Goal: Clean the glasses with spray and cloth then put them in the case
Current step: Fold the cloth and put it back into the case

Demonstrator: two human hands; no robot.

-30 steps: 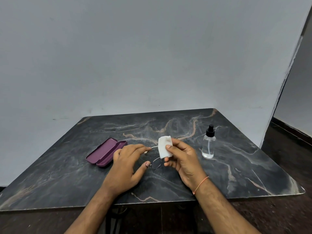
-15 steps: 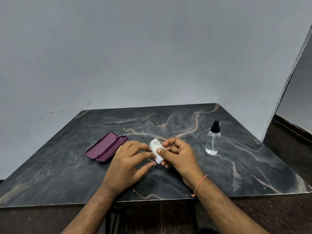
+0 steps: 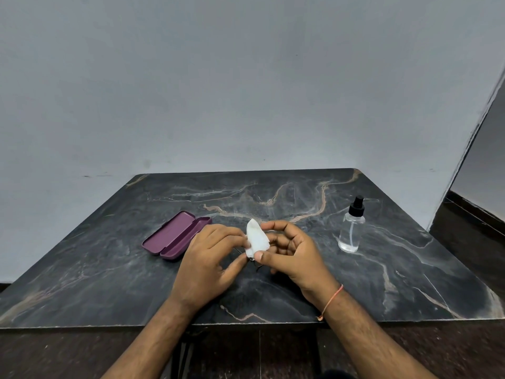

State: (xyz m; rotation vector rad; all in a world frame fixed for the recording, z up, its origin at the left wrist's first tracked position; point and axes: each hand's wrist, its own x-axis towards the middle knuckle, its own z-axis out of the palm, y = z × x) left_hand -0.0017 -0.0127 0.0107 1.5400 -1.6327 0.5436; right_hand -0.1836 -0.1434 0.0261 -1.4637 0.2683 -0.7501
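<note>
Both hands meet above the middle of the dark marble table [image 3: 273,192]. My right hand [image 3: 293,254] pinches a folded white cloth [image 3: 256,239] between thumb and fingers. My left hand [image 3: 209,258] holds the thin-framed glasses [image 3: 252,260], which are almost wholly hidden behind the cloth and fingers; only a bit of dark frame shows below the cloth. The purple case [image 3: 176,235] lies open on the table just left of my left hand. A clear spray bottle [image 3: 352,228] with a black nozzle stands upright to the right of my right hand.
A grey wall rises behind the table. The table's front edge runs just under my forearms, with dark floor below. A dark doorway gap shows at the far right.
The cloth has come down over the lens, so the glasses that showed between my hands are now mostly covered. My hands have drawn closer together.
</note>
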